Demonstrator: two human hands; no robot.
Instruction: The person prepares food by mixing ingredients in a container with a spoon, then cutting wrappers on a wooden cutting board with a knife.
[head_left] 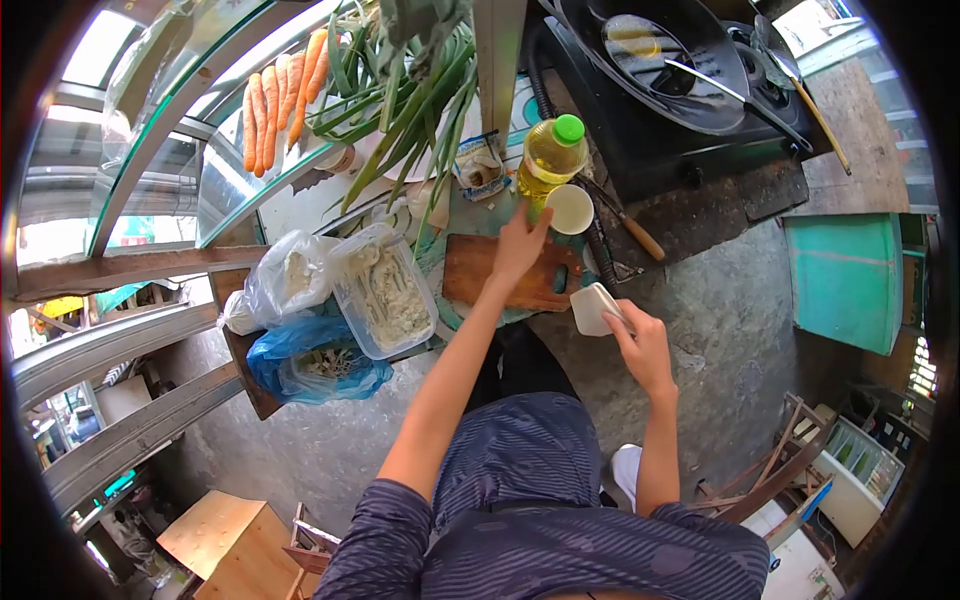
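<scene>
My left hand reaches over the wooden cutting board with its fingers stretched apart. Its fingertips are right at the base of an oil bottle with a green cap and the near side of a pale cup. Held in my right hand is a small off-white container with rounded corners, just off the board's right end. To the left of the board, a clear plastic tub contains a pale, lumpy mixture.
A wok rests on the black stove, and a wooden-handled tool lies before it. Carrots and green onions are at the back left. A blue plastic bag sits at the table's left edge.
</scene>
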